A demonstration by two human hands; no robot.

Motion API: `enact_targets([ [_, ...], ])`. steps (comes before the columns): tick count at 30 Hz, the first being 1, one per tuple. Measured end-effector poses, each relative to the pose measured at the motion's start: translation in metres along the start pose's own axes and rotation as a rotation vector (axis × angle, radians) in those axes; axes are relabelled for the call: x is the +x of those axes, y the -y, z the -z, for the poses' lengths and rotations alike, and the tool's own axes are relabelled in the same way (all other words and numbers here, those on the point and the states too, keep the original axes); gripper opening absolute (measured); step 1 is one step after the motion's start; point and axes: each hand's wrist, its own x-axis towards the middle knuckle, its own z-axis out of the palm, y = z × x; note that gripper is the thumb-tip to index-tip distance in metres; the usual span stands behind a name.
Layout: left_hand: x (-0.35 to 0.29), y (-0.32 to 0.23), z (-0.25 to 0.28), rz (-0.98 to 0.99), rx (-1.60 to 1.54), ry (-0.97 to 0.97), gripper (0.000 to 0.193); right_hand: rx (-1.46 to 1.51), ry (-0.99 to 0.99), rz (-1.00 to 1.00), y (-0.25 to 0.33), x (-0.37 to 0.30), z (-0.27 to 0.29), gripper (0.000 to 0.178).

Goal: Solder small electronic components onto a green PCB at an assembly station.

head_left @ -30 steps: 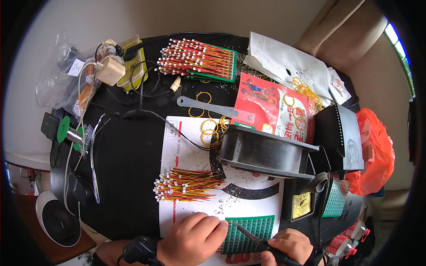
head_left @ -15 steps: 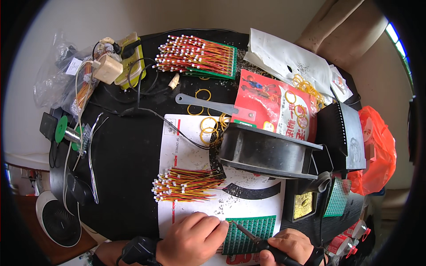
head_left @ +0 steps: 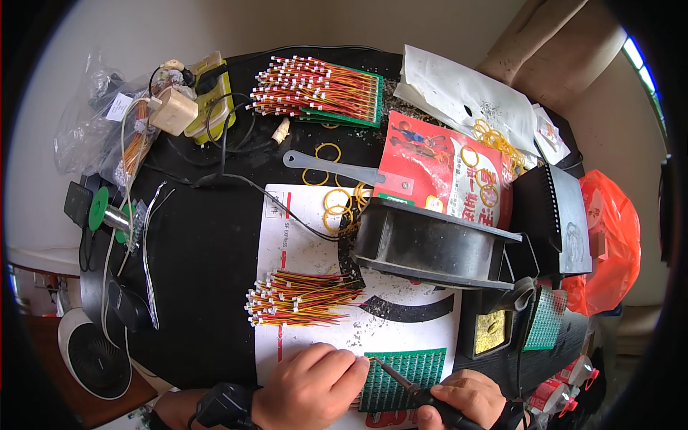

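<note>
A green circuit board [head_left: 412,373] with rows of small pads lies on the white sheet at the front. My left hand [head_left: 312,387] is closed in a pinch at its upper left corner, on a thin wire whose yellow end barely shows; the rest is hidden by the fingers. My right hand [head_left: 469,400] grips a soldering iron [head_left: 423,396] by its dark handle, the tip at that same corner by my left fingertips. More thin wires stick out between my left hand and the board's left edge. Beyond lies a bundle of red and yellow wires [head_left: 304,297] with white connectors.
A black fan-like housing [head_left: 430,244] stands behind the board. To its right are a soldering stand with yellow sponge [head_left: 491,333] and another green board [head_left: 545,319]. A wired board stack [head_left: 315,89] lies far back. A solder spool [head_left: 115,218] stands left.
The soldering iron has shifted very slightly, its tip staying at the board's corner. Both hands keep nearly the same place.
</note>
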Motion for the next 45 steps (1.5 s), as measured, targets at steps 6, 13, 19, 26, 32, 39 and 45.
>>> enact_targets([
  [6, 0.000, -0.001, 0.000, 0.009, 0.004, -0.002, 0.021, 0.028, -0.016, -0.003, 0.000, -0.003, 0.002, 0.022],
  [13, 0.001, -0.004, -0.001, 0.018, 0.016, -0.026, 0.020, 0.024, -0.046, -0.051, 0.004, -0.003, 0.000, 0.022],
  [19, -0.003, -0.012, -0.005, 0.015, 0.074, -0.161, 0.007, 0.021, -0.022, -0.046, 0.004, -0.001, 0.000, 0.022],
  [26, -0.003, -0.009, 0.000, -0.003, 0.054, -0.038, 0.017, 0.011, -0.036, -0.023, 0.002, -0.002, -0.002, 0.020],
  [32, -0.006, -0.012, -0.003, 0.034, 0.061, -0.071, 0.013, 0.006, -0.037, -0.013, 0.001, -0.001, -0.003, 0.021],
  [39, -0.007, -0.013, -0.004, 0.018, 0.090, -0.083, 0.013, 0.012, -0.019, -0.011, 0.001, -0.001, -0.002, 0.021],
  [45, -0.008, -0.012, -0.004, 0.004, 0.110, -0.090, 0.013, 0.014, -0.019, -0.024, 0.002, -0.002, -0.002, 0.021],
])
